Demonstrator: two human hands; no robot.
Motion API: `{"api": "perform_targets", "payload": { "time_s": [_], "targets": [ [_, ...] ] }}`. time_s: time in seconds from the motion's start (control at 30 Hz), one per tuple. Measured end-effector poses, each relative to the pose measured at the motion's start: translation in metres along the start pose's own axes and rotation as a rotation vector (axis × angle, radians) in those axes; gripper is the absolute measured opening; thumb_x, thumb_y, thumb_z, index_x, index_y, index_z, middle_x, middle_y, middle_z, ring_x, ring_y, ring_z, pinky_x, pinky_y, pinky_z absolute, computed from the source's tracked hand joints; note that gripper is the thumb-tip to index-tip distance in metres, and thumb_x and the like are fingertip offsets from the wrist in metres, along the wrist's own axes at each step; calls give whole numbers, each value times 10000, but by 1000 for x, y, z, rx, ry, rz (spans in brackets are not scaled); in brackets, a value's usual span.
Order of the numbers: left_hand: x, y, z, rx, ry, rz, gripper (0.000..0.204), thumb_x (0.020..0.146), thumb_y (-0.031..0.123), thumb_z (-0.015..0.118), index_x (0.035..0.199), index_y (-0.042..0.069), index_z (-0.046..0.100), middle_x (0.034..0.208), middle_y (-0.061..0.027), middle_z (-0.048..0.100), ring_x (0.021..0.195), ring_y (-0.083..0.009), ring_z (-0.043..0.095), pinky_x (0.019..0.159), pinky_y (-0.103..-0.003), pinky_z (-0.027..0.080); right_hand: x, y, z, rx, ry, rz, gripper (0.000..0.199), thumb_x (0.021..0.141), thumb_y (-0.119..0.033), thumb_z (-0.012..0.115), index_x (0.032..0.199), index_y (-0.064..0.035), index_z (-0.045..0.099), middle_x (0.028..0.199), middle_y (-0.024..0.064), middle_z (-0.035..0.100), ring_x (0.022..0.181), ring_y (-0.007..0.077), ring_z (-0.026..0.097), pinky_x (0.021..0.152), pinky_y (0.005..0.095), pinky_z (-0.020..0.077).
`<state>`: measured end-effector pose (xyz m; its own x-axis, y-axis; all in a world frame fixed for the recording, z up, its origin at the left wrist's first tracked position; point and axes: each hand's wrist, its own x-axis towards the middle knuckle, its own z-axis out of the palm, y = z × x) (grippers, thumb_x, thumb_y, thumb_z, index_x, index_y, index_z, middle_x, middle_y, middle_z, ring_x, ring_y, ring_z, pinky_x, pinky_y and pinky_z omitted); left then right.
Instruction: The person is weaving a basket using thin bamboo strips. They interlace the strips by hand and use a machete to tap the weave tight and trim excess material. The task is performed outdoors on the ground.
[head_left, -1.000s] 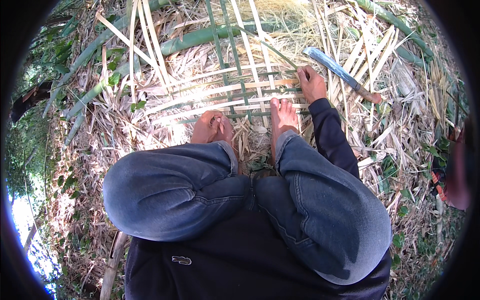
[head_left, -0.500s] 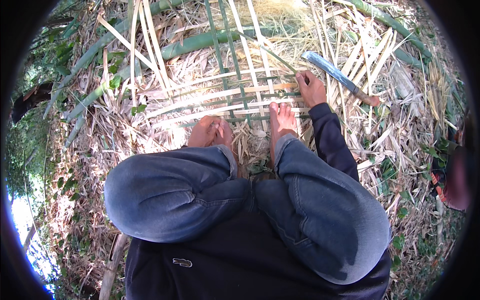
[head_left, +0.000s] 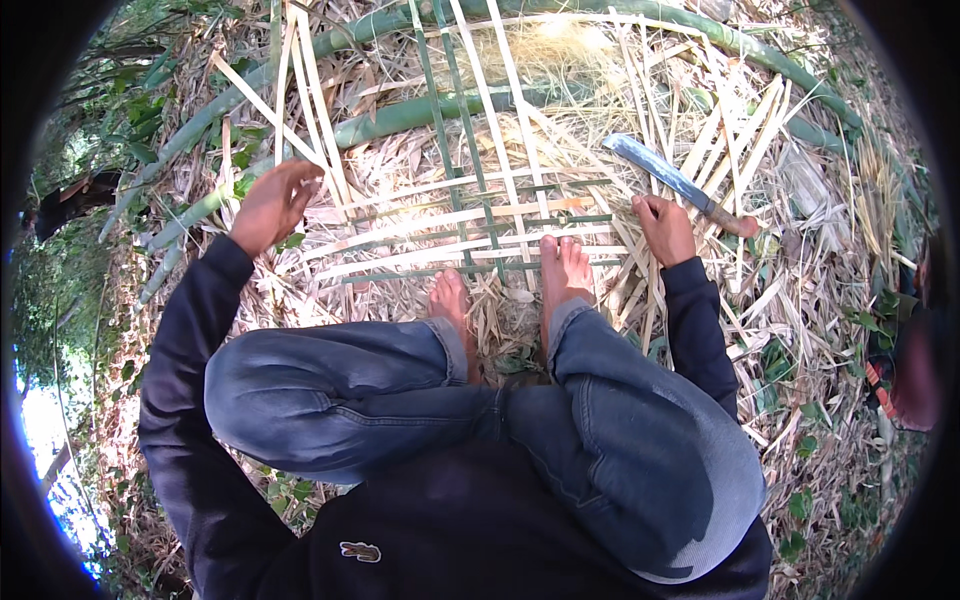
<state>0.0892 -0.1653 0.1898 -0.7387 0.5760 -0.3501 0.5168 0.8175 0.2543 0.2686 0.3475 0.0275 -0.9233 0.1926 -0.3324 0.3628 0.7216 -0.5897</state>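
On leaf litter [head_left: 490, 305] by the right foot [head_left: 567, 277], I judge the loose-ended bamboo lattice [head_left: 460, 216] could skew if that foot slips; the left hand's [head_left: 272, 208] fingers sit parted near pale strips [head_left: 323, 115], the right hand's [head_left: 667, 230] narrowly curled, grip indeterminable.

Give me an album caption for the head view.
Left hand and right hand flanking woven strips, a machete lying nearby.

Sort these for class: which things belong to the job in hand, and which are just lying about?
Likely belong:
woven strips
loose pale strips, perhaps spares
machete, unheld, probably the cutting tool

Apparently just lying about:
green poles
dry leaves
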Motion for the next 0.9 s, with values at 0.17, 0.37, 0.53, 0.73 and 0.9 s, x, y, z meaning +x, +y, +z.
{"api": "perform_targets", "payload": {
  "time_s": [0.17,0.37,0.53,0.73,0.9],
  "targets": [
    [48,33,-6,25,-33,93,213,948,173,591,1109,49,655,1056,-151,659,964,-330,646,890,-450,503,-6,-10,-7,107,45,-69,290,957,-286,620,906,-2,645,735,213,636,668,369,620,642,429,476],
    [63,67,35,66,-275,265,252,913,135,612,1145,43,637,1052,-173,637,1016,-388,608,908,-475,492,-4,1,-10,72,-2,-90,256,955,-254,620,935,-2,657,779,221,657,723,366,652,675,420,494],
    [56,64,34,127,-421,193,266,921,149,616,1163,41,648,1065,-178,644,1005,-392,621,879,-474,498,-5,4,-11,88,-1,-95,237,951,-230,610,934,2,658,800,222,667,748,375,654,686,424,498],
    [51,57,17,135,-305,181,254,925,147,617,1148,29,642,1064,-180,641,1016,-387,616,880,-474,496,-2,3,-11,64,-51,-92,244,948,-237,601,953,-2,662,797,225,668,754,386,653,696,435,499],
    [58,67,19,87,-252,247,245,923,136,614,1135,16,637,1060,-175,641,1019,-386,614,890,-464,489,2,10,-7,26,-29,-99,266,947,-260,594,954,-3,662,782,234,661,749,395,653,695,448,498]
  ]
}}
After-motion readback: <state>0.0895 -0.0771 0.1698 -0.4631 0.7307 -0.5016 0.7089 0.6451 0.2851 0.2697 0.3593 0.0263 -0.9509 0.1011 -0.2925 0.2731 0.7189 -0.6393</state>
